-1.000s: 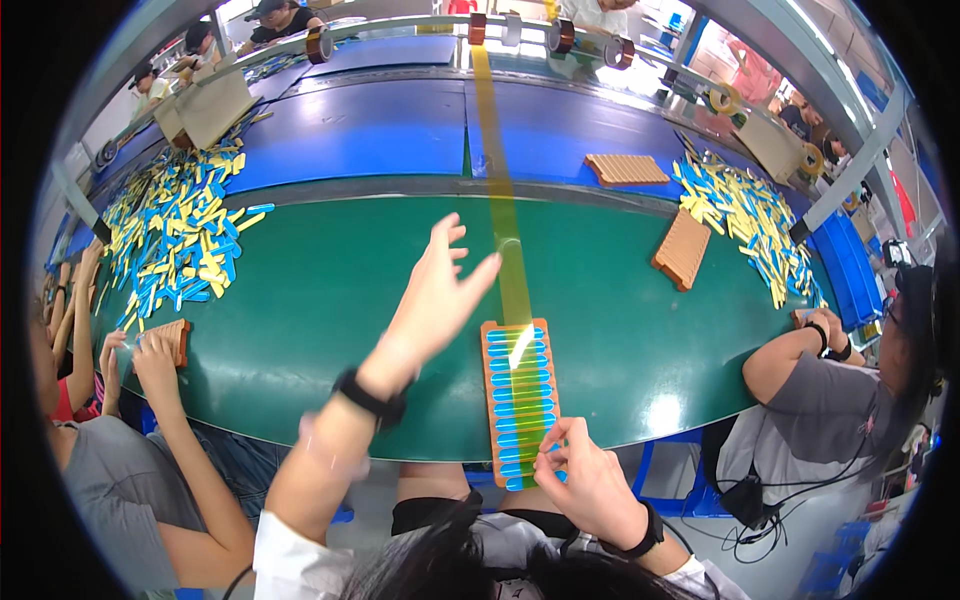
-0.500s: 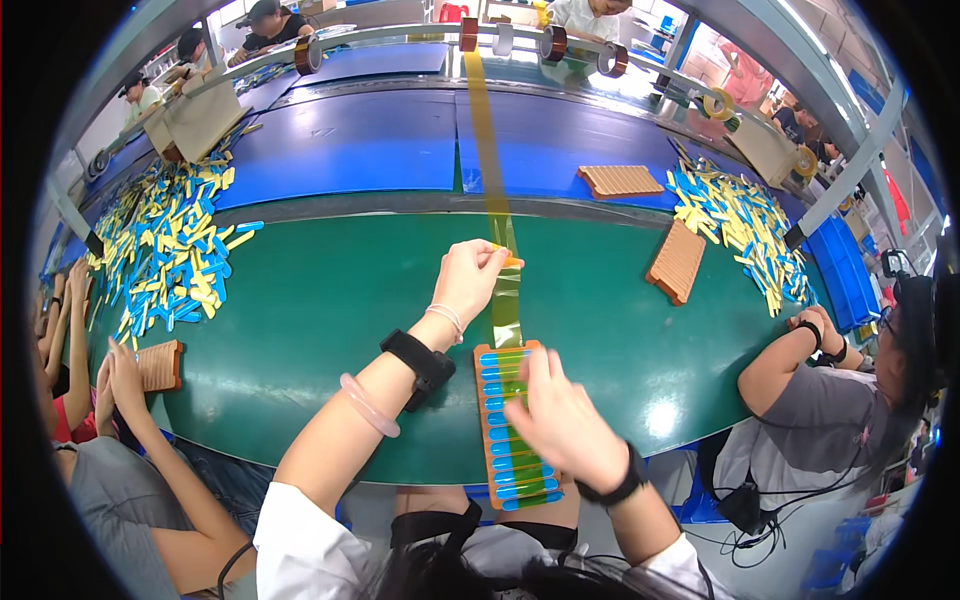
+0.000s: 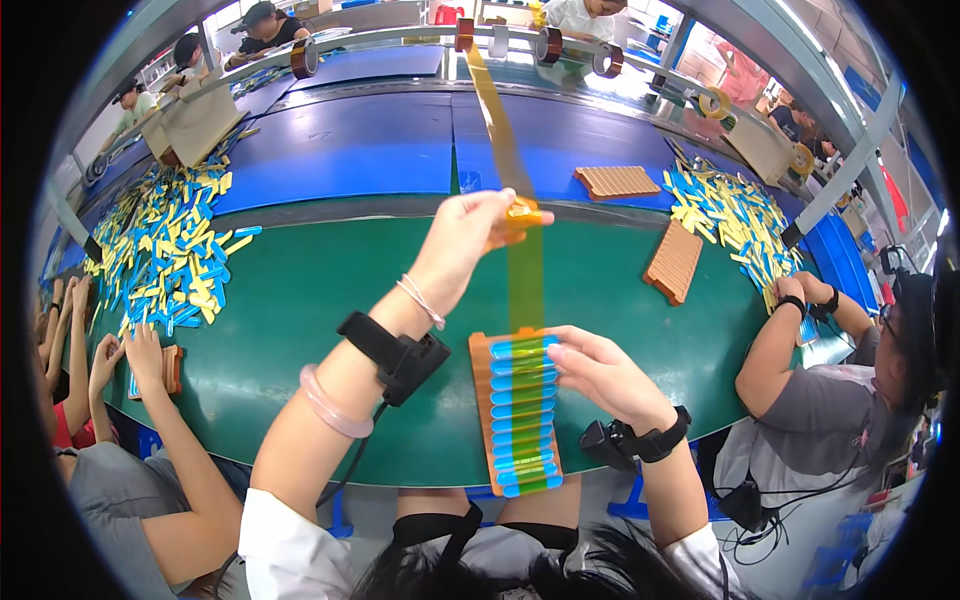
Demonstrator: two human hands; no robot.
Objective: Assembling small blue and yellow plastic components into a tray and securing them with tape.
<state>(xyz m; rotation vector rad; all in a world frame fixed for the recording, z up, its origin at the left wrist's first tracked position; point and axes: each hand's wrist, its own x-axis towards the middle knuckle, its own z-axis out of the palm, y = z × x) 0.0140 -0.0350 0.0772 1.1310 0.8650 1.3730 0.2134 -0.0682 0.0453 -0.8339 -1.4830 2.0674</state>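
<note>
My left hand is closed in a pinch on a strip of amber see-through tape, above the green table. A small orange piece shows at those fingertips; its kind I cannot make out. From there the tape runs down onto an orange-brown ribbed tray, lying lengthwise over a row of blue strips set in its grooves. My right hand is beside the tray's upper right corner, fingers stretched out, thumb and fingertips touching the ends of the top strips.
The tape comes from a roll on an overhead rail. Piles of blue and yellow strips lie left and right. Two more ribbed trays are at right. Co-workers sit on both sides, hands at the table.
My left hand has moved up and away with the tape, which now stretches taut to the tray. My right hand has shifted from over the strips to the tray's upper right edge.
</note>
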